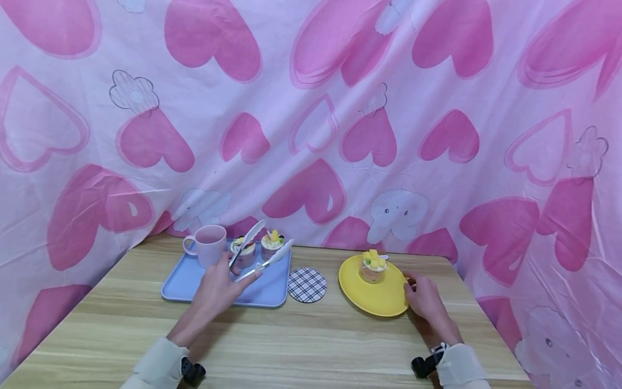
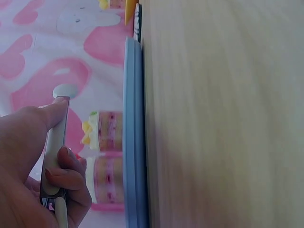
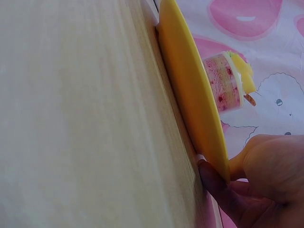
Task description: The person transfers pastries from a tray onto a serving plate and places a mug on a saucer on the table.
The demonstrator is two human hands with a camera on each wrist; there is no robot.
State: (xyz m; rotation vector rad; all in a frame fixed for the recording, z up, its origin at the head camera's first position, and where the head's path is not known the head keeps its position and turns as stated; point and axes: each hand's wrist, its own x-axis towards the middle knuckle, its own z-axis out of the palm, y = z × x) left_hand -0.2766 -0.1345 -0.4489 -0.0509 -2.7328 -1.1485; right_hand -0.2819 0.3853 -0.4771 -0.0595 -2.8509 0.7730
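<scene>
Plainly, the left hand (image 1: 217, 289) has its fingers and thumb curled round a pair of tongs (image 1: 279, 253) over the blue tray (image 1: 269, 292); the two tips stand wide apart with nothing between them, and the handle end is lost inside the grip. One arm of the tongs crosses the left cake cup (image 1: 248, 256) on the tray, the other hides the foot of the right cake cup (image 1: 269, 249). At the tray's back left, the mug (image 1: 211, 246) is partly covered by the hand. Just right of the tray lies a checked coaster (image 1: 307, 284); farther right, the yellow plate (image 1: 379, 301) bears a third cake cup (image 1: 372, 273). On the plate's side away from the tray, the right hand (image 1: 427, 299) pinches the rim, a fingertip beneath, the thumb's tip masked. Both sleeves (image 1: 157, 364) are cut off.
</scene>
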